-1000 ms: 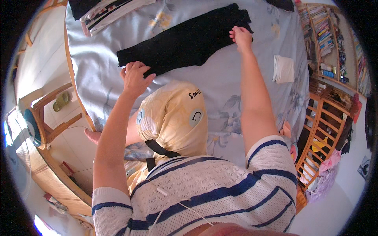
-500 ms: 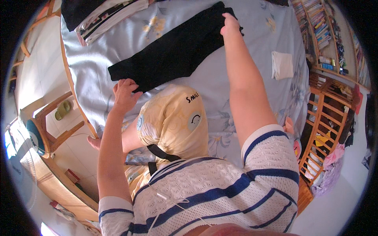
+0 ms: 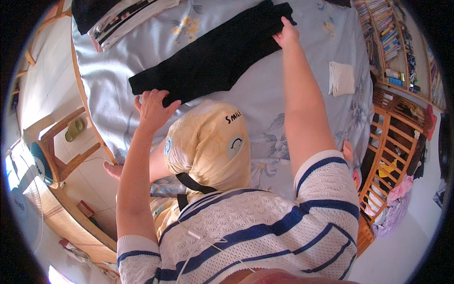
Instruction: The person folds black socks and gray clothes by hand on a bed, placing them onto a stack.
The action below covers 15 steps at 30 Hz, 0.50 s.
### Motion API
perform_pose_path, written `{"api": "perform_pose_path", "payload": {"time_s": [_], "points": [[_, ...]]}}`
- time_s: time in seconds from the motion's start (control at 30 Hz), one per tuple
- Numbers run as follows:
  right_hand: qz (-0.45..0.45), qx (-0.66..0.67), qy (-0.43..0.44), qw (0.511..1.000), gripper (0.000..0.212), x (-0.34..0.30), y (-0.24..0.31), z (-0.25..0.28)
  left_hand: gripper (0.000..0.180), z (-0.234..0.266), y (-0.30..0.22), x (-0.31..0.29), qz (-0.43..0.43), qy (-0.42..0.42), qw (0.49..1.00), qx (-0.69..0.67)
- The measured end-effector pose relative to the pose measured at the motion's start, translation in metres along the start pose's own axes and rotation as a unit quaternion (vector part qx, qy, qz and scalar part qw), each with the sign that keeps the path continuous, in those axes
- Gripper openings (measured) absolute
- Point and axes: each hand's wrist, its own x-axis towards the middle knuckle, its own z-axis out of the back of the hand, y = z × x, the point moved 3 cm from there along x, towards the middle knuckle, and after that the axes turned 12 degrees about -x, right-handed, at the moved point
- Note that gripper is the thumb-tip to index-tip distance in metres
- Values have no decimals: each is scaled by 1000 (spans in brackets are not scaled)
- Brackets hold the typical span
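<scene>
A black garment that looks like a pair of trousers (image 3: 198, 61) lies folded lengthwise and slanted across the bed, from near left to far right. At its near left end, my left hand (image 3: 156, 108) has its fingers curled over the lower corner, closed on the cloth. My right arm is stretched far out, and my right hand (image 3: 287, 35) grips the edge of one leg at the far right end. The two leg ends lie slightly apart there. Between my arms, my bent knee in yellow printed trousers (image 3: 213, 142) stands just below the black cloth.
The bed has a pale blue flowered sheet (image 3: 265, 116). A stack of folded clothes (image 3: 132, 21) lies at the far left, a small folded white cloth (image 3: 341, 78) at right. A wooden chair (image 3: 64, 142) stands left, a slatted wooden rack (image 3: 388, 156) and bookshelf (image 3: 390, 42) right.
My right hand has moved to the right and slightly nearer, drawing one leg end away from the other. My left hand has shifted a little to the right along the near edge.
</scene>
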Motion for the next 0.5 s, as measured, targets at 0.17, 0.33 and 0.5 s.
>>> {"api": "perform_pose_path", "payload": {"time_s": [0.17, 0.33, 0.5], "points": [[8, -123, -94, 988, 44, 15, 4, -6, 29, -15, -5, 6, 28, 6, 997, -65], [33, -34, -42, 998, 38, 20, -3, -7, 30, -24, 53, 4, 88, 83, 924, -362], [21, -3, 0, 1000, 39, 5, -15, -4, 42, 1, 3, 13, 101, 128, 976, -141]]}}
